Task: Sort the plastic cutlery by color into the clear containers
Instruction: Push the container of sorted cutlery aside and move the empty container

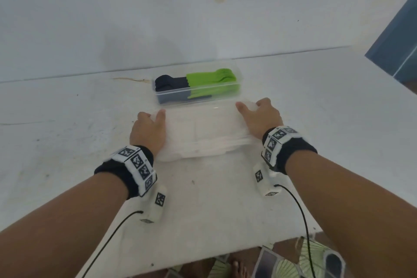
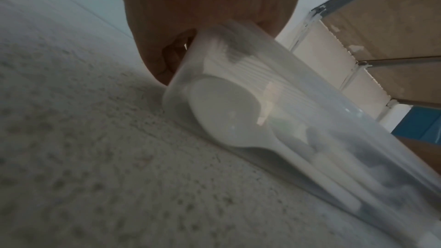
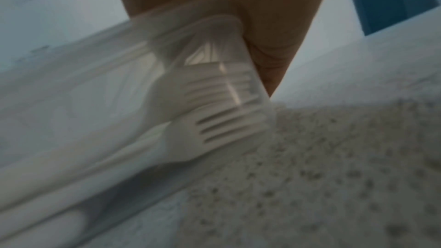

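Cutlery of three colours sat in two clear containers on the white bench (image 1: 67, 119), which filled most of the head view and showed a speckled, scuffed surface in both wrist views. Behind it rose a pale wall (image 1: 135, 18), with a blue panel (image 1: 397, 52) at the right edge.

Nearest the person lay the near container (image 1: 203, 133), lengthwise across the bench and packed with white cutlery (image 1: 209, 140). Just beyond it, close alongside, stood the far container (image 1: 198, 88). Its left part held dark navy cutlery (image 1: 171, 82) and its right part bright green cutlery (image 1: 212, 79), the green forks fanned toward the right end.

Both forearms reached forward, each wearing a black wristband (image 1: 293, 153) with a strip of printed markers and a cabled camera module under the wrist.

The left hand (image 1: 147, 131) gripped the left end of the near container, fingers curled over its far corner; the left wrist view showed the fingers wrapped around the end wall. The right hand (image 1: 259, 117) gripped the right end the same way, thumb on the top edge and fingers folded round the corner.

Through the clear wall, the left wrist view showed a white spoon (image 2: 222, 112) with its bowl against the left end. The right wrist view, blurred, showed a white fork (image 3: 214, 129) with its tines pointing into the right end.
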`<state>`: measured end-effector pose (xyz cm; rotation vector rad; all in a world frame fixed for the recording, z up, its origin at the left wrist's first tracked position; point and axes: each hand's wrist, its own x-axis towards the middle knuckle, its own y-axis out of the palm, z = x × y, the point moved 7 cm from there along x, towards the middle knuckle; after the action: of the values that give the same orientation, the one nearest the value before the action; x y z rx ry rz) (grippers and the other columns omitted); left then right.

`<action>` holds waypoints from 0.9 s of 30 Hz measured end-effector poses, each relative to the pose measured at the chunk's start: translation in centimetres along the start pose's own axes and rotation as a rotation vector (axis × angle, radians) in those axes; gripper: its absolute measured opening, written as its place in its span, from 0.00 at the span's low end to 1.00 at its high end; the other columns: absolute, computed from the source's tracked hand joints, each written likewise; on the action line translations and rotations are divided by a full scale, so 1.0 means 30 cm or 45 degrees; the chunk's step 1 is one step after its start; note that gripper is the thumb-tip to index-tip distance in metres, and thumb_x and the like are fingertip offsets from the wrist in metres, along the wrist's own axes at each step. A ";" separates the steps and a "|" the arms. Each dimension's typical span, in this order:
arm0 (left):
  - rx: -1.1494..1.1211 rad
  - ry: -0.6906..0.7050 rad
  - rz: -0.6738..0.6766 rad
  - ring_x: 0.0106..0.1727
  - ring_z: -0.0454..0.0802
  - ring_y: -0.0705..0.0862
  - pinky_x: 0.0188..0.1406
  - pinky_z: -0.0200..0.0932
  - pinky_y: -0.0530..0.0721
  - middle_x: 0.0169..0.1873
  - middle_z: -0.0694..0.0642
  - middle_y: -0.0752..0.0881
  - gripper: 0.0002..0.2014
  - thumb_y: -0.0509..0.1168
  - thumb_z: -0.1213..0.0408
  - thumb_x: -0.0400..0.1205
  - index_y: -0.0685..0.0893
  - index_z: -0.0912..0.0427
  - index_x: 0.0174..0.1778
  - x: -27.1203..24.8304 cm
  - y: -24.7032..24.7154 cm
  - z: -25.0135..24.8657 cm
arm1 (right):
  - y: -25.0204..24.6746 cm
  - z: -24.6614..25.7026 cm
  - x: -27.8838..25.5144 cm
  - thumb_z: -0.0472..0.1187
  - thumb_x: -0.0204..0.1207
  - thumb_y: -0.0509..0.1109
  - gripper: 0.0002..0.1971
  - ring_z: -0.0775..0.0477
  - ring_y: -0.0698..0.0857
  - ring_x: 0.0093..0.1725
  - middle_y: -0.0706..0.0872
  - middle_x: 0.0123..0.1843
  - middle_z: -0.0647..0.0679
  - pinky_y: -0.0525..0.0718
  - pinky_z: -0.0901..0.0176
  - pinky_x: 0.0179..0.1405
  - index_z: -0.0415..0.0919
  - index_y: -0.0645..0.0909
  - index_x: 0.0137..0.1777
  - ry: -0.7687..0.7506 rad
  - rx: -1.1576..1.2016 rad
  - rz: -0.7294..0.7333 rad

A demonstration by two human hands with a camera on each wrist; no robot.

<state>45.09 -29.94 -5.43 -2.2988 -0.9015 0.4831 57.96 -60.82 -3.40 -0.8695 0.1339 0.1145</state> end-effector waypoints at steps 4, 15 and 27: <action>0.085 -0.004 -0.015 0.61 0.67 0.84 0.65 0.61 0.81 0.60 0.65 0.86 0.31 0.57 0.38 0.87 0.77 0.65 0.68 0.004 0.000 0.001 | -0.003 -0.011 0.000 0.73 0.77 0.63 0.38 0.36 0.82 0.66 0.85 0.67 0.40 0.73 0.52 0.55 0.39 0.80 0.68 0.022 -0.005 0.005; 0.143 0.051 -0.090 0.59 0.65 0.83 0.56 0.52 0.77 0.58 0.65 0.86 0.30 0.57 0.40 0.88 0.80 0.68 0.64 0.034 -0.103 0.048 | 0.087 0.088 -0.022 0.69 0.83 0.60 0.41 0.33 0.78 0.74 0.78 0.76 0.34 0.74 0.46 0.69 0.32 0.69 0.79 -0.031 0.016 0.104; 0.365 0.038 -0.248 0.35 0.56 0.74 0.42 0.50 0.69 0.28 0.52 0.75 0.28 0.55 0.36 0.88 0.68 0.56 0.31 0.245 -0.698 0.517 | 0.616 0.595 -0.286 0.57 0.83 0.63 0.33 0.29 0.74 0.74 0.71 0.75 0.34 0.72 0.42 0.71 0.32 0.65 0.78 -0.085 0.092 0.265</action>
<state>32.00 -6.30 -3.94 -1.9339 -0.9626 0.4600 47.92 -35.70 -4.52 -0.7770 0.1653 0.3313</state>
